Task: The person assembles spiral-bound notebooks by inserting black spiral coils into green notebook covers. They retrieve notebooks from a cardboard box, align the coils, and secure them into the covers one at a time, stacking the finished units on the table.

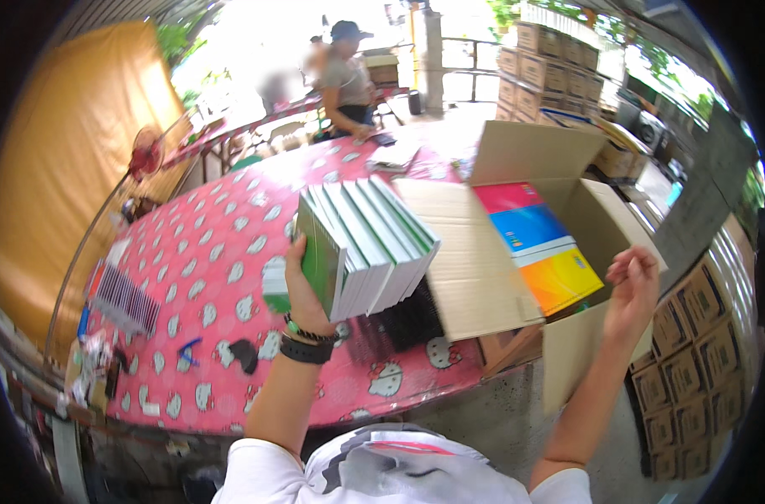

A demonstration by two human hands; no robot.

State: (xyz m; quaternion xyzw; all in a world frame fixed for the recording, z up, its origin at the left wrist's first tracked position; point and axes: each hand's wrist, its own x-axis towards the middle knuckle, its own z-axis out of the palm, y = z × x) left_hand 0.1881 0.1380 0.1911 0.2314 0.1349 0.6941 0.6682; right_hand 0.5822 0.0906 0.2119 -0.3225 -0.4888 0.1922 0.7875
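Books (367, 252) partly hide cardboard flap (476, 273) and black objects (414, 321).

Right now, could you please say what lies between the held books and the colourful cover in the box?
An open cardboard flap lies there, in the head view.

Lone wide fisheye view from head height, downward and forward over a near pink table (202, 256)
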